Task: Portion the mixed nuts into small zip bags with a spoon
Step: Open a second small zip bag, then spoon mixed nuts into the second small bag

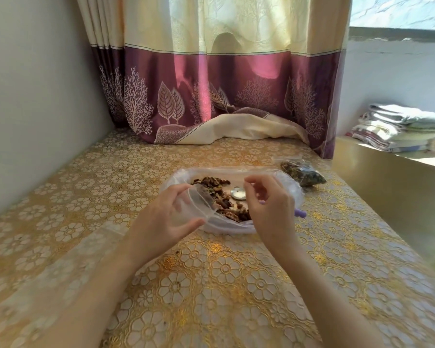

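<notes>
While the left hand grips an empty zip bag and the right hand hovers loosely curled, holding nothing, opening the bag seems underway; next, fetch the spoon.

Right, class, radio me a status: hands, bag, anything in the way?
Left hand holds small zip bag open. Right hand empty, fingers curled above the mixed nuts. Spoon untouched. Nothing blocking.
</notes>
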